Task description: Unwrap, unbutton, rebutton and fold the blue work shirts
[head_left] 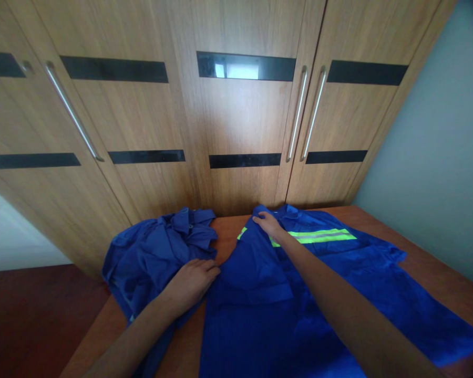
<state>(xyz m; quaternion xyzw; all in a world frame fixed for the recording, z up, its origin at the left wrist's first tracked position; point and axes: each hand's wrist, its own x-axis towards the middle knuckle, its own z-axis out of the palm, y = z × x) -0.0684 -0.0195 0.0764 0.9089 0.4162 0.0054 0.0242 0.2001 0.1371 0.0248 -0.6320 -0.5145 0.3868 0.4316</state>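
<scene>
A blue work jacket (252,336) with a yellow-green reflective band lies spread on the wooden table, one side folded in over its front. My right hand (271,226) reaches to the far end and pinches the cloth at the shoulder beside the collar. Closer in, my left hand (191,286) has its fingers curled down on the jacket's left edge. The fingertips there are partly hidden. Just left of that hand, and partly beneath my forearm, sits a crumpled heap of darker blue cloth (157,252).
Behind the table (230,224) stands a wooden wardrobe (240,115) with metal handles and dark strips. A pale wall (429,157) borders the right side. Dark red floor (35,315) shows at lower left.
</scene>
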